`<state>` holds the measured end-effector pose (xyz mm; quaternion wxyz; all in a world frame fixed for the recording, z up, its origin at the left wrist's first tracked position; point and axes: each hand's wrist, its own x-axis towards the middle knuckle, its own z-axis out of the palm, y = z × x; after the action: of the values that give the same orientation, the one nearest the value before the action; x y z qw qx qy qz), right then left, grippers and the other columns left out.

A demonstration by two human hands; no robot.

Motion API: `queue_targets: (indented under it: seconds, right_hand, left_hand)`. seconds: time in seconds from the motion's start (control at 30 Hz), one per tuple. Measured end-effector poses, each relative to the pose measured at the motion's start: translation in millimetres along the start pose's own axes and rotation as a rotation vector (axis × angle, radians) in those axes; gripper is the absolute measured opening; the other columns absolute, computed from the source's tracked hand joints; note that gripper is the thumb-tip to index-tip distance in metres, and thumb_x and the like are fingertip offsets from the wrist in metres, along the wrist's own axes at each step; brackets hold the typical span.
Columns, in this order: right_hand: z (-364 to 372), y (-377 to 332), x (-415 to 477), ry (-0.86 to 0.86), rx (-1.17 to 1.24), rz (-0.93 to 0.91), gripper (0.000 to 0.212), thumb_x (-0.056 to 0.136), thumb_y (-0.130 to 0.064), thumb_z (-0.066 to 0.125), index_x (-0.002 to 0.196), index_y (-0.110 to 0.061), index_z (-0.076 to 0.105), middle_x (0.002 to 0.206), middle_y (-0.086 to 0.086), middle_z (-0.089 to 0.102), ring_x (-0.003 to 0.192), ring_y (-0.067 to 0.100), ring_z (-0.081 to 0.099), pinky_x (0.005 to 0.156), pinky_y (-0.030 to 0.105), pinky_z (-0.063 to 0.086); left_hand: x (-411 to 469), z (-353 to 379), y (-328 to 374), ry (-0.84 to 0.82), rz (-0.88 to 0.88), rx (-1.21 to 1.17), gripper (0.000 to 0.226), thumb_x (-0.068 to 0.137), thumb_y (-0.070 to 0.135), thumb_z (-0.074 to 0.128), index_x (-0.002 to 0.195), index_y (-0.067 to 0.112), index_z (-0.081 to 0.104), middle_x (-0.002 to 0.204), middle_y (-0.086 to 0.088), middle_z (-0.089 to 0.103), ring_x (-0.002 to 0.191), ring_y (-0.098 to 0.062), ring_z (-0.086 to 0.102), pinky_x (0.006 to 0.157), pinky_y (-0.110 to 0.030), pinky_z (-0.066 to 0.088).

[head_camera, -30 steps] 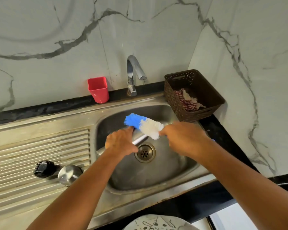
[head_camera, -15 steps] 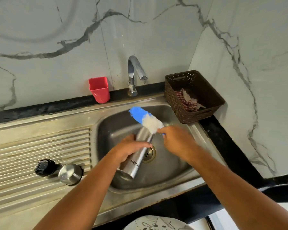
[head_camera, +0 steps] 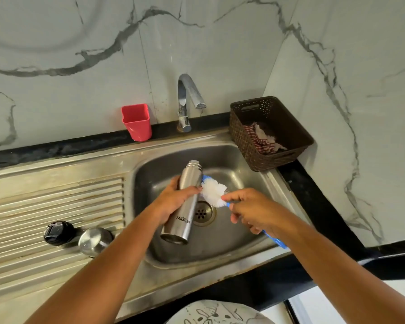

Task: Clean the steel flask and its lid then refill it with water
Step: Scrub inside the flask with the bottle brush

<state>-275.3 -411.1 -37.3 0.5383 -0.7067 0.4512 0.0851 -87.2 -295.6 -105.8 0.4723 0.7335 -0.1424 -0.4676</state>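
Note:
Over the sink basin (head_camera: 222, 251), my left hand (head_camera: 173, 202) grips the steel flask (head_camera: 185, 220) around its middle, neck pointing away towards the tap and base towards me. My right hand (head_camera: 255, 211) holds the blue handle of a bottle brush (head_camera: 214, 189), whose white and blue bristles press against the flask's right side. On the ribbed drainboard to the left lie a black inner lid (head_camera: 59, 232) and a steel cap (head_camera: 95, 240).
The tap (head_camera: 186, 101) stands behind the basin, with no water running. A red cup (head_camera: 136, 122) sits left of it. At the right rim a brown basket (head_camera: 270, 133) holds a cloth. Marble walls close the back and right.
The flask has swung from lying low under my left hand to tilted with its neck up and away. The brush has come down from above it to rest against its side.

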Motion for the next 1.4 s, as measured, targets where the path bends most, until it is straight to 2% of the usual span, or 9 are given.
queue_targets:
  seconds: [0.17, 0.3, 0.47, 0.57, 0.67, 0.8, 0.93, 1.23, 1.4]
  right_hand:
    - [-0.8, -2.2, 11.4, 0.093, -0.019, 0.013, 0.041, 0.105, -0.011, 0.047, 0.14, -0.025, 0.061, 0.079, 0.006, 0.066, 0.044, 0.008, 0.038, 0.041, 0.022, 0.026]
    - [-15.1, -1.1, 0.0, 0.015, -0.029, -0.013, 0.038, 0.107, -0.01, 0.048, 0.139, -0.027, 0.061, 0.085, 0.009, 0.066, 0.042, 0.006, 0.033, 0.039, 0.023, 0.023]
    - [-14.5, 0.0, 11.9, 0.041, -0.131, -0.024, 0.042, 0.104, -0.007, 0.048, 0.14, -0.024, 0.062, 0.081, -0.001, 0.064, 0.042, 0.005, 0.043, 0.043, 0.022, 0.029]
    - [-11.2, -0.7, -0.7, 0.091, -0.343, -0.192, 0.043, 0.105, -0.011, 0.05, 0.145, -0.025, 0.061, 0.094, -0.012, 0.064, 0.084, 0.007, 0.064, 0.075, 0.023, 0.048]
    - [-11.1, 1.1, -17.7, 0.177, -0.661, -0.263, 0.045, 0.106, -0.019, 0.051, 0.147, -0.036, 0.056, 0.127, -0.001, 0.069, 0.11, 0.022, 0.066, 0.095, 0.04, 0.055]
    - [-15.8, -16.1, -24.8, 0.183, -1.009, -0.282, 0.049, 0.103, -0.015, 0.053, 0.147, -0.035, 0.054, 0.124, 0.006, 0.068, 0.108, 0.029, 0.067, 0.089, 0.045, 0.058]
    - [-19.7, -47.2, -8.0, 0.189, -1.194, -0.286, 0.044, 0.096, -0.012, 0.059, 0.139, -0.024, 0.062, 0.119, 0.007, 0.067, 0.104, 0.03, 0.068, 0.084, 0.042, 0.059]
    - [-35.7, -93.1, -11.2, 0.066, -1.329, -0.277, 0.035, 0.095, -0.013, 0.061, 0.13, -0.018, 0.065, 0.117, 0.006, 0.067, 0.099, 0.026, 0.066, 0.087, 0.041, 0.059]
    - [-40.2, -96.0, -19.6, -0.012, -1.308, -0.244, 0.033, 0.096, -0.014, 0.062, 0.128, -0.019, 0.067, 0.117, 0.006, 0.068, 0.098, 0.024, 0.067, 0.089, 0.042, 0.06]
  left_hand:
    - [-5.0, 1.7, -7.5, -0.192, -0.12, -0.033, 0.074, 0.065, 0.054, 0.09, 0.132, 0.045, 0.059, 0.111, -0.014, 0.078, 0.096, -0.036, 0.078, 0.09, -0.055, 0.063]
    - [-8.1, -16.2, -13.7, -0.146, -0.157, -0.096, 0.059, 0.085, 0.042, 0.082, 0.137, 0.044, 0.054, 0.109, -0.02, 0.076, 0.086, -0.037, 0.078, 0.075, -0.046, 0.065]
    - [-12.9, -1.6, -11.8, -0.171, -0.151, -0.049, 0.058, 0.086, 0.038, 0.083, 0.137, 0.042, 0.056, 0.111, -0.014, 0.076, 0.095, -0.039, 0.077, 0.082, -0.048, 0.064]
    - [-2.0, -10.8, -9.9, -0.04, -0.089, 0.089, 0.064, 0.085, 0.038, 0.082, 0.141, 0.038, 0.05, 0.11, -0.005, 0.071, 0.092, -0.026, 0.072, 0.077, -0.038, 0.061]
    - [7.7, -20.4, -15.3, -0.024, -0.052, 0.292, 0.074, 0.08, 0.041, 0.085, 0.143, 0.035, 0.047, 0.114, -0.001, 0.07, 0.097, -0.023, 0.071, 0.081, -0.037, 0.06]
    - [8.6, -13.5, -9.3, 0.099, 0.158, 1.017, 0.083, 0.073, 0.061, 0.077, 0.143, 0.028, 0.047, 0.121, 0.001, 0.069, 0.107, -0.024, 0.067, 0.087, -0.036, 0.054]
    - [3.3, 10.7, -5.1, 0.225, 0.446, 1.39, 0.076, 0.076, 0.05, 0.079, 0.139, 0.026, 0.045, 0.118, 0.001, 0.068, 0.103, -0.025, 0.07, 0.085, -0.039, 0.057]
    - [-7.3, 22.7, -7.1, 0.36, 0.654, 1.583, 0.077, 0.082, 0.029, 0.081, 0.146, 0.023, 0.038, 0.121, -0.002, 0.063, 0.11, -0.025, 0.063, 0.09, -0.04, 0.05]
    - [-7.0, 5.8, -14.1, 0.372, 0.511, 1.519, 0.078, 0.082, 0.034, 0.08, 0.148, 0.027, 0.038, 0.125, 0.0, 0.063, 0.115, -0.025, 0.063, 0.093, -0.041, 0.051]
